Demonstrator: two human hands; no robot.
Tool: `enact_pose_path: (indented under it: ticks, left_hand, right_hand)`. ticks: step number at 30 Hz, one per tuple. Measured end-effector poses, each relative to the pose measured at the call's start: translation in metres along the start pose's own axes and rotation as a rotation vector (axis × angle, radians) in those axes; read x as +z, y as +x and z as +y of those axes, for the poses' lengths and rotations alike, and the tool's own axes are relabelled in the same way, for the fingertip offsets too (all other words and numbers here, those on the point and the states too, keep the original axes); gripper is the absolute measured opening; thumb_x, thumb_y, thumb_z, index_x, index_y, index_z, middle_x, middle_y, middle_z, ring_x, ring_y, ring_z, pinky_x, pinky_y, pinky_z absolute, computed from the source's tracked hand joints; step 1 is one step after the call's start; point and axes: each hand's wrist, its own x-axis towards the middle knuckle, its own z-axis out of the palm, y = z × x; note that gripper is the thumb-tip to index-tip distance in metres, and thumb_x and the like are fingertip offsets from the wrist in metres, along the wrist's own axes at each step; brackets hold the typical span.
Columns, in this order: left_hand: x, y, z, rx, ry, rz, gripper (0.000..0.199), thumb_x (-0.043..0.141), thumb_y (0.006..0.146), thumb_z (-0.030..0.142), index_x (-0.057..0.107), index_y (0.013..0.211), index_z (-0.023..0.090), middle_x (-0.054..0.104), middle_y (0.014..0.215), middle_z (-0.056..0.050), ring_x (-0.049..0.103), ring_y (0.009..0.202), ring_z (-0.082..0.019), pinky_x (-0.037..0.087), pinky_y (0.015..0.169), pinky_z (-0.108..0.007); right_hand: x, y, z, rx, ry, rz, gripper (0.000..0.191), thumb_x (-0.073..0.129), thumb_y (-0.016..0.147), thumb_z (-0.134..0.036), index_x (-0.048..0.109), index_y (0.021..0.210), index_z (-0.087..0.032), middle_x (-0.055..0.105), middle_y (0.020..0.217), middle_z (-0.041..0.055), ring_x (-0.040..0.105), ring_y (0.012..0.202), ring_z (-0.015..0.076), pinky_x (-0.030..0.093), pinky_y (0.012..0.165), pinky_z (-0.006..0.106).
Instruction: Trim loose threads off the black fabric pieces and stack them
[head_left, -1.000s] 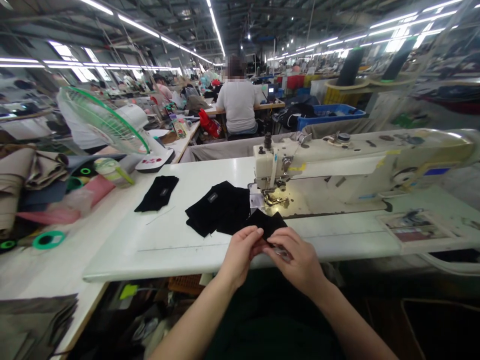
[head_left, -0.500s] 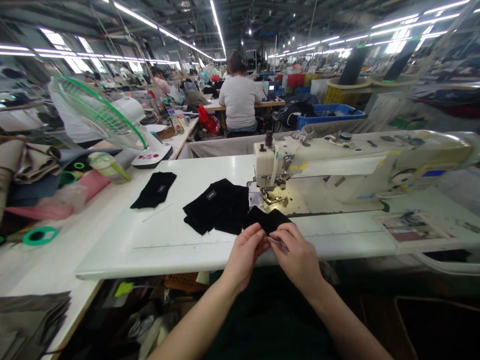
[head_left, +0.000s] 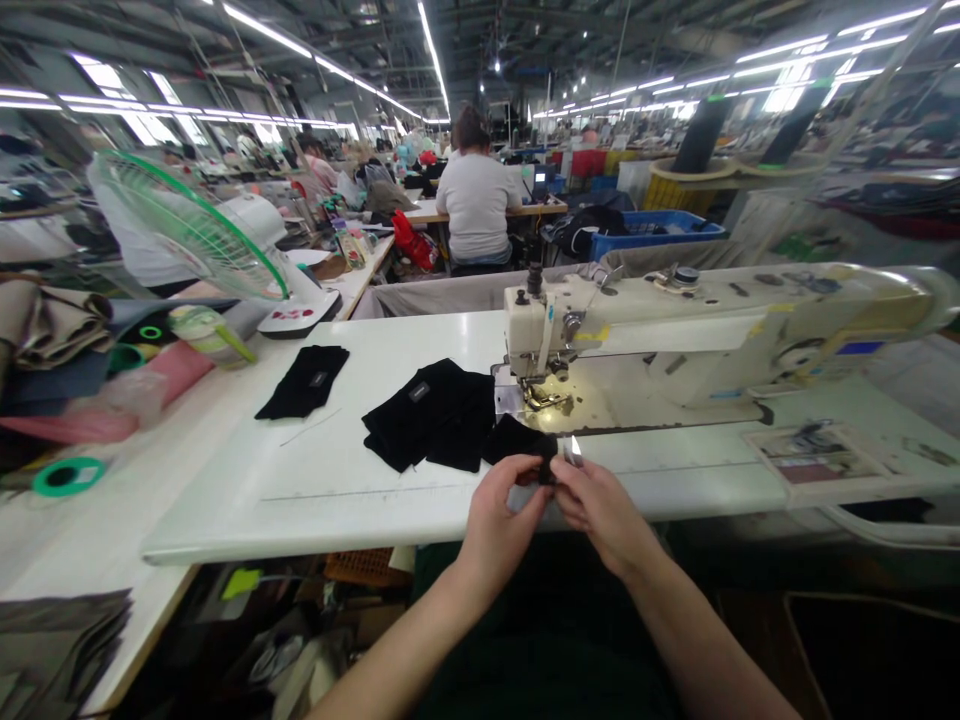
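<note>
My left hand pinches a black cloth piece at its right end, in front of the sewing machine. Close against it, my right hand is closed at the same end of the cloth, with a small shiny metal tool sticking up from its fingers. What the tool is, I cannot make out. Left of the hands lies an overlapping heap of black pieces, one with a small grey label. Another labelled black stack rests farther left on the white table.
A green-rimmed fan stands at the back left, near a bottle and a green tape roll. A tray is set into the tabletop at the right. Ahead, a person in white sits facing away.
The right end of the black cloth has come up between my fingers. My right hand has turned, and the metal tool now points upward. My left fingers have spread into a rounder pinch.
</note>
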Motion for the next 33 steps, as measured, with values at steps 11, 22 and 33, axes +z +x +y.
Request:
enact_pose_path:
  ticks: [11,22,33]
  left_hand:
    - [-0.015,0.013,0.018,-0.342,-0.278,0.042,0.009,0.077,0.074,0.026,0.079,0.079,0.018,0.074,0.075,-0.004,0.063,0.067,-0.017,0.048,0.066,-0.025]
    - [-0.017,0.013,0.033,-0.124,-0.095,-0.044,0.014,0.068,0.079,0.018,0.080,0.083,0.024,0.075,0.089,-0.006,0.066,0.083,-0.021,0.048,0.072,-0.026]
    - [-0.024,0.014,0.039,-0.425,-0.309,-0.061,0.013,0.075,0.070,0.029,0.074,0.070,0.016,0.062,0.061,-0.002,0.051,0.055,-0.013,0.040,0.056,-0.024]
  right_hand:
    - [-0.005,-0.001,-0.005,-0.326,-0.334,0.194,0.030,0.059,0.089,-0.048,0.059,0.084,-0.019,0.045,0.056,-0.0067,0.036,0.046,0.0084,0.032,0.043,0.021]
    - [-0.005,-0.007,-0.003,-1.073,-1.228,0.225,0.030,0.050,0.097,-0.017,0.064,0.122,-0.024,0.069,0.109,0.0083,0.069,0.086,0.0174,0.051,0.066,0.025]
    - [0.001,-0.003,-0.021,-0.824,-0.509,0.442,0.013,0.054,0.093,-0.031,0.058,0.086,-0.021,0.058,0.079,0.0006,0.051,0.061,0.0127,0.044,0.054,0.024]
